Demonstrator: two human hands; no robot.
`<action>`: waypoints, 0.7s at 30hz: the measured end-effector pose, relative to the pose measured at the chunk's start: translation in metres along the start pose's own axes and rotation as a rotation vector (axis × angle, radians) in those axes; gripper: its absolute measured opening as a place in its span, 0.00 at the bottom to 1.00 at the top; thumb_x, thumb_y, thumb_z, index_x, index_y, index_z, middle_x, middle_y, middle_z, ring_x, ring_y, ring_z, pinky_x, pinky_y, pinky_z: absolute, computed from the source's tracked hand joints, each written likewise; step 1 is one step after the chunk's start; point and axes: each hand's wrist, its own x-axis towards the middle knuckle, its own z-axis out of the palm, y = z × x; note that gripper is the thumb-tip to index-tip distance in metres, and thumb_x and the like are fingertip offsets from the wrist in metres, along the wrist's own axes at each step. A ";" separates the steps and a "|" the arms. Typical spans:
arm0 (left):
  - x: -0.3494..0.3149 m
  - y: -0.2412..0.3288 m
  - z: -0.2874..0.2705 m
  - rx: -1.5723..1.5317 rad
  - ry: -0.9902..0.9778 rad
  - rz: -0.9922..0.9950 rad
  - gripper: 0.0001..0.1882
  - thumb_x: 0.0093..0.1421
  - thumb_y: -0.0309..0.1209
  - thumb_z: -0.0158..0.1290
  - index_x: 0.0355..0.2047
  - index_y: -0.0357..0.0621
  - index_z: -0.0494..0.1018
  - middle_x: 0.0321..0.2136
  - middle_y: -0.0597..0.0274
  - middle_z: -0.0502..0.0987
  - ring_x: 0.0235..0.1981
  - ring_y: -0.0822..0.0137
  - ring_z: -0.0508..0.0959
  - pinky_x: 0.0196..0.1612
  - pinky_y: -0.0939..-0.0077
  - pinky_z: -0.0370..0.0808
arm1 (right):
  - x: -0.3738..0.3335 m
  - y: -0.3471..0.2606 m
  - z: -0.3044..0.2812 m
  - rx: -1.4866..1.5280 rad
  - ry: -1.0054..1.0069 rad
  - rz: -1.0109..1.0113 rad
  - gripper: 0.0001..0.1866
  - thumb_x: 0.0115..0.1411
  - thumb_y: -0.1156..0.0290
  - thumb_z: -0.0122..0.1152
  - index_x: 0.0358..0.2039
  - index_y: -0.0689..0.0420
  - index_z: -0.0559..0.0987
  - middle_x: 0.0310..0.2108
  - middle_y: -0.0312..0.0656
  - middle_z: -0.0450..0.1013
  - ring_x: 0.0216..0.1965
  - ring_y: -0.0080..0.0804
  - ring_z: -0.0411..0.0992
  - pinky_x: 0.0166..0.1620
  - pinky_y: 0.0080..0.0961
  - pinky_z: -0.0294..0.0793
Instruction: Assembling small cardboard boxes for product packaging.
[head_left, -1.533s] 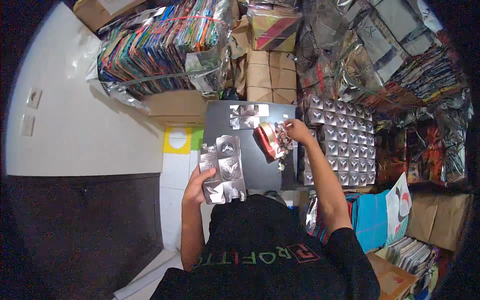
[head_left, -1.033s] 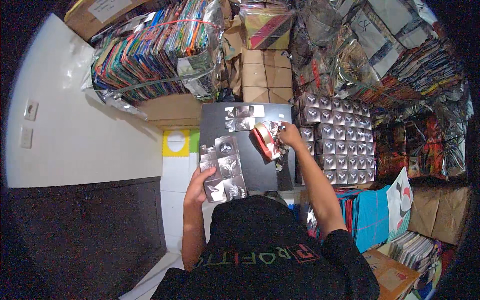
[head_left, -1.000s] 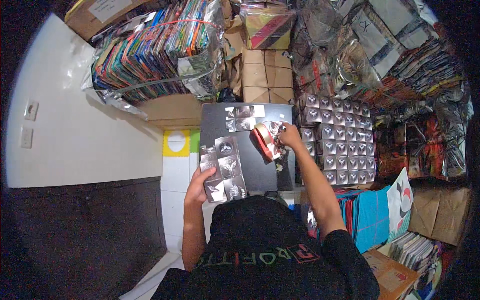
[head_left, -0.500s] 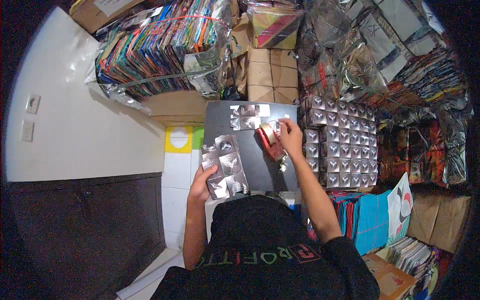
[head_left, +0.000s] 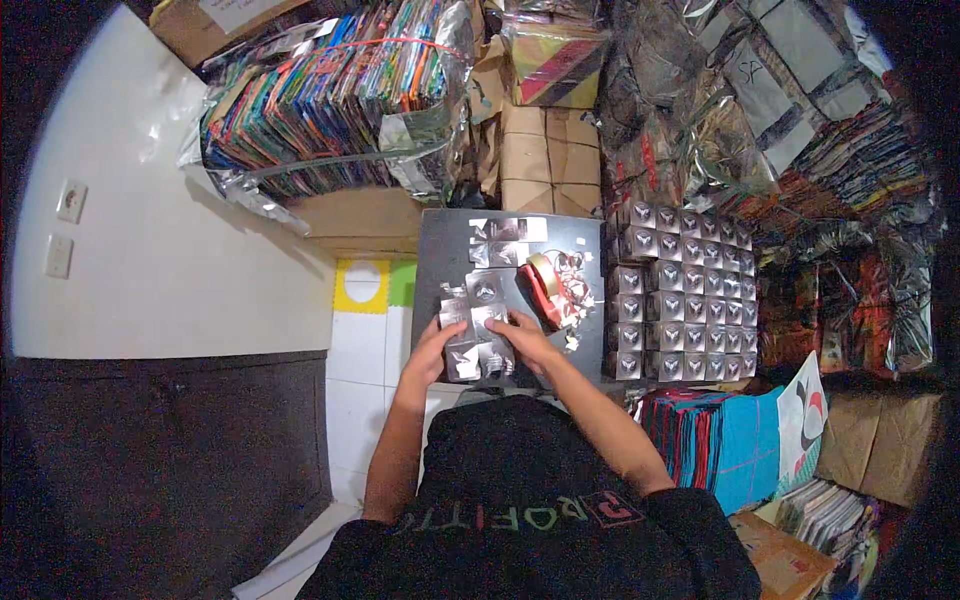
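Observation:
A dark silver-grey flat carton (head_left: 487, 291), unfolded and printed with a pale emblem, is held between my two hands near the table's front edge. My left hand (head_left: 431, 350) grips its left side, thumb lying on top. At its right side, my right hand (head_left: 524, 338) also has its thumb on the printed face; the fingers beneath are hidden. Just beyond the right hand stands a red tape dispenser (head_left: 544, 303) with a roll of tape. Crumpled whitish scraps (head_left: 575, 318) lie along its right side. More flat cartons (head_left: 506, 230) rest at the table's far end.
The dark table (head_left: 440, 240) bears all this. Stacked small grey boxes (head_left: 700, 300) form a block to the right. Plastic-wrapped bundles (head_left: 330, 100) and a brown paper parcel (head_left: 550, 160) stand beyond. Blue packs (head_left: 745, 435) sit at the near right; a white wall (head_left: 200, 290) bounds the left.
My right hand has come back from beside the tape dispenser to the carton's right side. The carton has shifted slightly right and turned straighter, with my left hand still on it.

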 end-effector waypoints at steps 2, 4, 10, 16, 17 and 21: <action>0.012 -0.005 -0.010 0.219 0.050 -0.030 0.25 0.65 0.33 0.59 0.61 0.41 0.68 0.51 0.58 0.78 0.51 0.64 0.80 0.54 0.68 0.78 | 0.013 0.015 -0.004 0.013 0.039 -0.020 0.32 0.65 0.61 0.67 0.62 0.67 0.69 0.55 0.49 0.75 0.52 0.33 0.75 0.55 0.31 0.75; 0.019 -0.006 -0.015 0.259 0.066 0.012 0.24 0.64 0.36 0.61 0.57 0.40 0.72 0.48 0.59 0.80 0.48 0.66 0.81 0.51 0.70 0.78 | 0.025 0.026 -0.006 -0.093 0.102 -0.059 0.39 0.60 0.54 0.71 0.64 0.66 0.69 0.55 0.51 0.76 0.52 0.36 0.76 0.56 0.31 0.74; 0.025 0.002 -0.003 0.487 0.268 0.049 0.20 0.61 0.36 0.64 0.49 0.36 0.78 0.40 0.59 0.83 0.38 0.68 0.82 0.42 0.71 0.78 | 0.044 0.032 -0.005 -0.344 0.232 -0.177 0.31 0.59 0.51 0.71 0.53 0.63 0.80 0.46 0.49 0.81 0.45 0.34 0.79 0.50 0.33 0.77; 0.028 0.019 0.006 0.773 0.317 0.111 0.23 0.59 0.41 0.66 0.48 0.37 0.80 0.39 0.56 0.84 0.37 0.67 0.83 0.43 0.71 0.78 | 0.052 0.027 -0.006 -0.464 0.305 -0.242 0.30 0.56 0.48 0.72 0.48 0.63 0.83 0.40 0.49 0.82 0.41 0.39 0.80 0.49 0.34 0.77; 0.026 0.024 0.013 0.867 0.342 0.070 0.24 0.58 0.42 0.67 0.48 0.38 0.80 0.39 0.54 0.84 0.37 0.66 0.83 0.42 0.71 0.78 | 0.052 0.027 -0.009 -0.536 0.318 -0.263 0.32 0.55 0.47 0.73 0.48 0.63 0.82 0.39 0.49 0.82 0.41 0.40 0.80 0.49 0.34 0.77; 0.039 0.014 -0.006 0.896 0.344 0.166 0.27 0.55 0.44 0.69 0.49 0.39 0.79 0.37 0.54 0.84 0.36 0.66 0.83 0.41 0.70 0.79 | 0.050 0.030 0.008 -0.748 0.625 -0.444 0.32 0.52 0.48 0.75 0.47 0.61 0.80 0.35 0.46 0.78 0.37 0.41 0.77 0.45 0.36 0.76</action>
